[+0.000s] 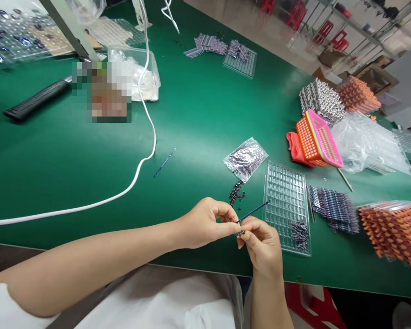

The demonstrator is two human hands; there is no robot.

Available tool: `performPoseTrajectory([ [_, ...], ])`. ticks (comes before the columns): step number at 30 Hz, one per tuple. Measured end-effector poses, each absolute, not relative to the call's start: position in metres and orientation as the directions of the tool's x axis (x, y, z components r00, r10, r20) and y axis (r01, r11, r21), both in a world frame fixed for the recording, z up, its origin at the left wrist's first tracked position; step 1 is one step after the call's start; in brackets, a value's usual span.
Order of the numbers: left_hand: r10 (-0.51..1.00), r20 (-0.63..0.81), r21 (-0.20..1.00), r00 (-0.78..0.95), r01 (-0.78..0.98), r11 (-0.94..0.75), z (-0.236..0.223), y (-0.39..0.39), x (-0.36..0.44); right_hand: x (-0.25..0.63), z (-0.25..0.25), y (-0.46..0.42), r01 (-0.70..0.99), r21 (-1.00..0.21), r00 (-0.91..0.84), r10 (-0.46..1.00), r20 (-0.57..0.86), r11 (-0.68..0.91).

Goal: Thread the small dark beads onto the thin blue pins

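Observation:
My left hand (210,224) and my right hand (265,242) meet near the front edge of the table, thumbs and fingers pinched together. Between them is a thin dark blue strip (255,212), its free end pointing up to the right. A small dark piece (240,233) shows at the fingertips; its exact shape is too small to make out. Just beyond the hands lies a loose pile of small black beads (235,193), beside a clear plastic bag (246,159) with dark contents. A clear compartment tray (284,196) to the right holds a cluster of small dark pieces (299,235).
Stacked blue strips (335,208) and orange bundles (393,228) lie at the right. A pink and orange basket (317,139) stands behind. One blue strip (165,162) lies alone left of centre, near a white cable (137,173). A black-handled tool (37,98) is at far left.

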State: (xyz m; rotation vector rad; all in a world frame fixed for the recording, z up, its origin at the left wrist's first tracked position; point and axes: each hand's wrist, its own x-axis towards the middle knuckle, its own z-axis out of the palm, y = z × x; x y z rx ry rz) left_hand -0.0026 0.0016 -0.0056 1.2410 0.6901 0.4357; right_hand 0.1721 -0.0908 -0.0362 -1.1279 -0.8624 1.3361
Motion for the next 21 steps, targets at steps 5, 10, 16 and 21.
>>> performPoseTrajectory([
  [5, 0.637, -0.229, 0.963, 0.736, 0.077, 0.257, -0.004, 0.0031, -0.0033, 0.1732, -0.0361, -0.0915, -0.302, -0.946, 0.062, 0.988, -0.139, -0.114],
  [10, 0.63, -0.222, 0.965, 0.744, 0.073, 0.253, -0.0031, 0.0037, -0.0034, 0.1731, -0.0353, -0.0906, -0.313, -0.941, 0.055, 0.986, -0.157, -0.132],
  [16, 0.637, -0.207, 0.963, 0.743, 0.04, 0.266, -0.0044, 0.0023, -0.0031, 0.1733, -0.0362, -0.0903, -0.321, -0.937, 0.044, 0.986, -0.159, -0.137],
  [21, 0.67, -0.214, 0.974, 0.711, 0.101, 0.203, -0.0046, 0.0032, -0.0022, 0.1754, -0.0381, -0.0903, -0.293, -0.941, 0.031, 0.983, -0.183, -0.167],
])
